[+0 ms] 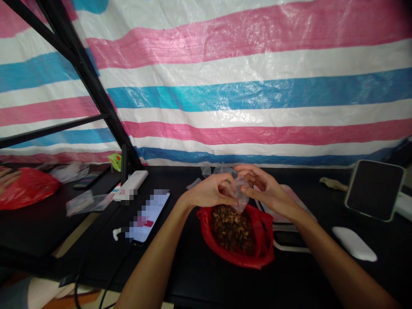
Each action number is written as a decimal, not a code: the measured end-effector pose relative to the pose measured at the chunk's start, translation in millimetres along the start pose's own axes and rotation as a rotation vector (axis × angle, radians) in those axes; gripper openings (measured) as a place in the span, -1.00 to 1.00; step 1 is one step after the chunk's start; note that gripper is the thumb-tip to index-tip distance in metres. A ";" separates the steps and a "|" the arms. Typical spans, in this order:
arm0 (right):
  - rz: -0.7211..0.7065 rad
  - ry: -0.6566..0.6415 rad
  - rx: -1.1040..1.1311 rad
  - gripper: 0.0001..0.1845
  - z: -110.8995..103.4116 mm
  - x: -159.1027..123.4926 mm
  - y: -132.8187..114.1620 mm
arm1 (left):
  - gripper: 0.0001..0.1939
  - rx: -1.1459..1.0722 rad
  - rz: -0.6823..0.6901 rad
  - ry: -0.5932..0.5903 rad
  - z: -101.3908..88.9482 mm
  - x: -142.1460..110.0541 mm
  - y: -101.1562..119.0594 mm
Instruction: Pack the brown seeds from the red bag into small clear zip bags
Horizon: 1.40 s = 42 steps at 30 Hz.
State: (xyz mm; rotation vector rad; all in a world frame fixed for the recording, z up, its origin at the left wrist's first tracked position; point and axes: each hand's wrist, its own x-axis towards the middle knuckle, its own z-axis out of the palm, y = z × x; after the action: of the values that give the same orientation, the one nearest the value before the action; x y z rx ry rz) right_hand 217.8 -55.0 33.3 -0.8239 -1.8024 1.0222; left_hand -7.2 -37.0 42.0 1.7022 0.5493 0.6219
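A small clear plastic bag is held between my two hands, above the heap of brown dried pieces in an open red plastic bag. My left hand pinches the clear bag from the left, fingers curled. From the right, my right hand grips it with the thumb across its front and the fingers bent behind. Whether anything is inside the clear bag, I cannot tell. More clear plastic bags lie just behind my hands.
Beneath my right forearm is a flat scale-like device. On the right stand a dark-faced rectangular panel and a white rounded case. Leftward lie a lit phone, a white power bank, a white earbud and another red bag.
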 end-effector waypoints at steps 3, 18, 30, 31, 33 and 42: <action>-0.008 0.048 -0.052 -0.60 2.8 2.1 -2.1 | -0.60 -0.027 0.031 0.017 0.5 -0.1 0.0; -0.004 -0.018 0.073 -0.47 -2.2 0.6 2.1 | -0.57 0.093 0.009 -0.030 -3.2 -5.4 -1.3; 0.025 0.040 0.096 -0.60 4.9 3.3 -4.7 | -0.56 0.119 -0.097 -0.125 -1.5 -6.8 1.2; 0.023 0.057 0.098 -0.61 5.7 4.1 -5.5 | -0.59 0.102 -0.090 -0.129 -1.4 -6.1 0.2; 0.024 0.077 0.114 -0.63 6.3 5.1 -6.7 | -0.65 0.089 -0.059 -0.133 -1.6 -4.4 -1.8; 0.017 0.186 0.106 -0.68 2.8 5.7 -5.3 | -0.59 0.188 0.000 -0.004 -2.0 -0.8 -2.3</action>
State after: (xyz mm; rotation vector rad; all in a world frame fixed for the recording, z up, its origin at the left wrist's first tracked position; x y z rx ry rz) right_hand 212.4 -53.4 39.3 -0.8420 -1.5737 1.0089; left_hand -9.1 -35.6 40.0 1.8787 0.6209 0.5819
